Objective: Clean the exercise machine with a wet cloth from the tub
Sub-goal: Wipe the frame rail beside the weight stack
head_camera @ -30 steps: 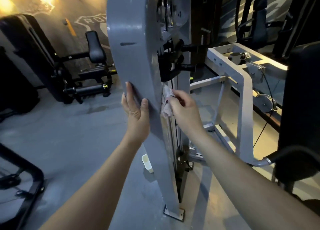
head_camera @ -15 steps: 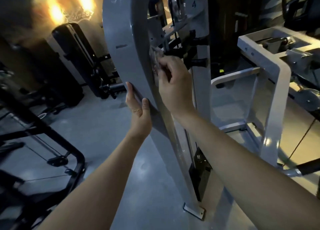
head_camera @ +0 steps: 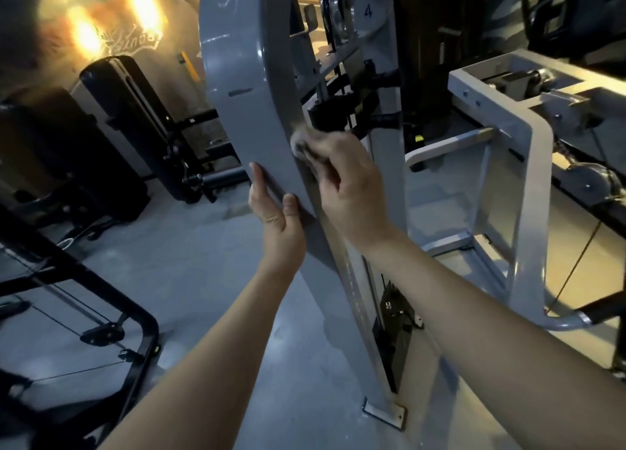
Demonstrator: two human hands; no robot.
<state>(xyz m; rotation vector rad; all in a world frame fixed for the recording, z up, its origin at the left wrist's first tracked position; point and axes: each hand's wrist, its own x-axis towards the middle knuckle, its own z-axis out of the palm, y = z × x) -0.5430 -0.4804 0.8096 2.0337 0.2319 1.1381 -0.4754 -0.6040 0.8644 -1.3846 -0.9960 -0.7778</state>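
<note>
Gripping the cloth point(head_camera: 298, 143), right hand point(head_camera: 349, 185) lower.

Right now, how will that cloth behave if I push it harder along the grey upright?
Probably floppy: the cloth sits crumpled in the right hand, so it may bunch. Likely light, held by fingers alone. Blur hides any wetness.
</note>
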